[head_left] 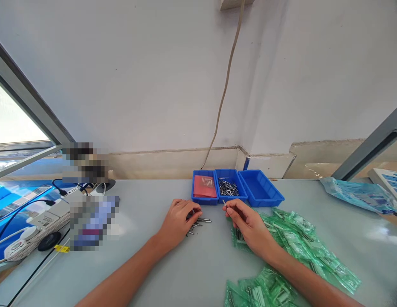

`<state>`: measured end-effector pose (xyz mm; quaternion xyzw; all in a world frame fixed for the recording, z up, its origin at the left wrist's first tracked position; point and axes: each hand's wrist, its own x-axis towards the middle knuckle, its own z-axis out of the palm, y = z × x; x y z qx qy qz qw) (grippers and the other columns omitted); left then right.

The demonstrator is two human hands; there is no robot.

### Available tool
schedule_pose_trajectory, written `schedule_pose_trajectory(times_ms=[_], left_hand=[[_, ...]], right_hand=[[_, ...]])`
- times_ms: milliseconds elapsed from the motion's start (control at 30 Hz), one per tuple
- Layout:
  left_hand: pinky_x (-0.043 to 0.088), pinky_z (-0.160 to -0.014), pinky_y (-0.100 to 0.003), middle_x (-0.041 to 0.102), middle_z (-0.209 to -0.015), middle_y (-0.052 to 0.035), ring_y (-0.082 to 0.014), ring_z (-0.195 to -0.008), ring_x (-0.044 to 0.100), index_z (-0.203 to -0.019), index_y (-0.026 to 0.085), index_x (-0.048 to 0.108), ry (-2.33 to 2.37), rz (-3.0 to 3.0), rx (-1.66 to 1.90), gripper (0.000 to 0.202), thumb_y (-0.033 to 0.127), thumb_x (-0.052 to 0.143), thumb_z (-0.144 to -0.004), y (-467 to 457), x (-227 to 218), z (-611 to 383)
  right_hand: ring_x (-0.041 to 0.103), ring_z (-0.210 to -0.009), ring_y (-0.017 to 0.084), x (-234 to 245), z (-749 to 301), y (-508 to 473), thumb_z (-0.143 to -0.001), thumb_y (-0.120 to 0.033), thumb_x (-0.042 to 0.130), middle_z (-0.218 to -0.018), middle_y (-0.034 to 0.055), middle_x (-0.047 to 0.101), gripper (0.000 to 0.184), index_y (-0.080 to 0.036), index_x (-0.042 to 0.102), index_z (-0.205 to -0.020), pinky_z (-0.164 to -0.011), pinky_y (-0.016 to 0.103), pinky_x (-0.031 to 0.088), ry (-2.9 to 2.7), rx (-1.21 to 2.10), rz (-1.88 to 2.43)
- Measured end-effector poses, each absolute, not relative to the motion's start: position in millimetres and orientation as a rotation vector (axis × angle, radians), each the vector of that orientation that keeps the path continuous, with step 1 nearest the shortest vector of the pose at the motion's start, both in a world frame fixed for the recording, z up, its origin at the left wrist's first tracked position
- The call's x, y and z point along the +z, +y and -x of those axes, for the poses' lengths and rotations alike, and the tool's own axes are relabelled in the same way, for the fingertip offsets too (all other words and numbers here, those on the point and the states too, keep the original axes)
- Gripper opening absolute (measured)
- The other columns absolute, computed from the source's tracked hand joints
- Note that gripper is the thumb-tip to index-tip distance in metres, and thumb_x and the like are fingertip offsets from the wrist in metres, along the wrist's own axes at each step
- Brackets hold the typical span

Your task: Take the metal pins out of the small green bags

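My left hand [181, 219] is over a small pile of slim metal pins [203, 220] lying on the grey table. Its fingers are curled with the thumb close to the fingertips, and what they grip is hidden. My right hand [247, 226] pinches a small metal pin [224, 203] between thumb and fingertips, just in front of the blue bins. More loose metal pins [228, 187] fill the middle blue bin [242, 194]. Green plastic packets [296, 243] with metal pieces inside lie under and around my right forearm.
The left blue bin [204, 201] holds a red packet [203, 186]; the right blue bin [260, 187] stands beside the middle one. A light-blue plastic pack [358, 196] lies at right. Power strips with cables [47, 221] and a blurred object [94, 224] are at left.
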<state>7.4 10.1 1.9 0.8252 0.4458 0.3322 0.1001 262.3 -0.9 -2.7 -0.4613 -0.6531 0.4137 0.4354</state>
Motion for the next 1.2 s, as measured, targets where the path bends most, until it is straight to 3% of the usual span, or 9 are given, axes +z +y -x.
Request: schedule_pose_trajectory(times_ms=[600, 1200], left_hand=[[0.041, -0.094, -0.037, 0.074, -0.093, 0.0013, -0.0166, -0.084, 0.066, -0.099, 0.023, 0.066, 1.301, -2.428, 0.986, 0.013, 0.031, 0.058, -0.106, 10.4, 2.1, -7.7], [0.041, -0.093, -0.035, 0.074, -0.093, 0.0019, -0.0163, -0.083, 0.066, -0.1, 0.023, 0.066, 1.29, -2.426, 0.985, 0.013, 0.03, 0.057, -0.106, 11.3, 1.0, -8.4]], right_hand=[[0.051, -0.073, 0.016, -3.6, -262.5, -2.4, -0.105, -0.052, 0.049, -0.091, 0.0016, 0.061, 0.03, -0.024, 0.063, -0.108, -0.066, 0.028, 0.045, -1.62, 1.098, 1.152], [0.054, -0.077, 0.017, -6.5, -263.4, -1.8, -0.106, -0.05, 0.048, -0.096, 0.0023, 0.062, 0.029, -0.026, 0.062, -0.11, -0.069, 0.028, 0.047, -1.628, 1.086, 1.143]])
